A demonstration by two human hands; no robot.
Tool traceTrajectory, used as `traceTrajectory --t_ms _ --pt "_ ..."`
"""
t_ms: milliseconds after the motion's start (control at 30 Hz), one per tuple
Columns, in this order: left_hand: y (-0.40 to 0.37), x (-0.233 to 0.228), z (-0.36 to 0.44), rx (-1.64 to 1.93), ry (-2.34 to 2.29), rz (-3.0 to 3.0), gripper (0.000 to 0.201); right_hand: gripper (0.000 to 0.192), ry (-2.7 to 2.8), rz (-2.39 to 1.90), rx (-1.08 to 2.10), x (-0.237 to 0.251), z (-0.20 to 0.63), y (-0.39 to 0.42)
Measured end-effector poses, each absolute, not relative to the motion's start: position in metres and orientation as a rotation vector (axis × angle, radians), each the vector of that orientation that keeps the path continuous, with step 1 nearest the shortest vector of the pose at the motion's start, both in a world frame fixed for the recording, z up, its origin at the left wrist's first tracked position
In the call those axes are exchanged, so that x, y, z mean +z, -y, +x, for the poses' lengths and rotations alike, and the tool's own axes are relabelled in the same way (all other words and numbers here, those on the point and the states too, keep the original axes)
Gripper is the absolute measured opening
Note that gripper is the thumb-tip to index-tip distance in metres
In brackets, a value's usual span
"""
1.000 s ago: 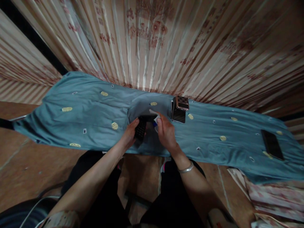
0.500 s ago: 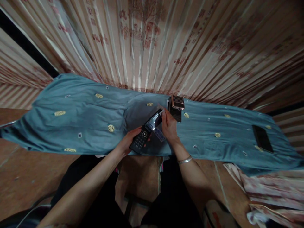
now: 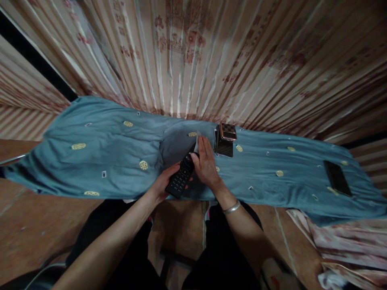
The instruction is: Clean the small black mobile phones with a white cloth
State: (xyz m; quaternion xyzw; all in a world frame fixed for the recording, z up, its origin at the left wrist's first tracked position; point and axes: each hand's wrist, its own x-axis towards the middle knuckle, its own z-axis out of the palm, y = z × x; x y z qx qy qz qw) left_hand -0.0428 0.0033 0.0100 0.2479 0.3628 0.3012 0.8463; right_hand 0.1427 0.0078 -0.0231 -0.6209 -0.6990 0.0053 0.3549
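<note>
An unfolded black flip phone (image 3: pixel 179 181) is in my left hand (image 3: pixel 165 181), keypad half facing up. My left fingers wrap under its lower half. Across the screen half lies my right hand (image 3: pixel 207 163), its fingers stretched out together and its thumb near the hinge. A thin pale sheet (image 3: pixel 197 141) shows at the right fingertips, pressed against the screen side. Most of the sheet and screen are hidden by that hand. Just right of the right hand is a small stack of dark phones or cases (image 3: pixel 224 148), topped by a checkered, gold-edged one (image 3: pixel 227 131).
A blue cloth with yellow pineapple prints (image 3: pixel 117 153) covers the long narrow table. A dark smartphone (image 3: pixel 338 177) lies near its right end. Pleated, printed curtains (image 3: pixel 181 80) hang right behind the table. My legs (image 3: pixel 208 245) are under its front edge.
My right hand has moved left and down, from pinching near the screen's top edge to lying flat over the screen. A small bluish printed piece below the phone is now hidden.
</note>
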Motion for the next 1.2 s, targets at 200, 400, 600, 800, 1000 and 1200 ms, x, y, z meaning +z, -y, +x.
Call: traceTrajectory --t_ms 200,400,600,800,1000,1200 --pt "-0.004 0.011 -0.044 0.665 -0.782 0.519 0.047 0.058 1.876 -1.512 0.039 -0.026 0.134 -0.004" --pt "-0.004 0.011 -0.042 0.648 -0.763 0.523 0.046 0.053 1.861 -1.490 0.080 -0.024 0.145 -0.007" --pt "-0.004 0.007 -0.041 0.642 -0.761 0.531 0.048 0.056 1.869 -1.484 0.070 -0.022 0.150 -0.007" --pt "-0.006 0.006 -0.042 0.659 -0.737 0.533 0.051 0.056 1.936 -1.470 0.096 -0.022 0.145 -0.004" --pt "-0.003 0.011 -0.037 0.652 -0.757 0.488 0.045 0.055 1.865 -1.509 0.062 -0.022 0.149 -0.007" --pt "-0.005 0.010 -0.032 0.706 -0.765 0.417 0.045 0.056 1.943 -1.484 0.124 -0.026 0.141 -0.003"
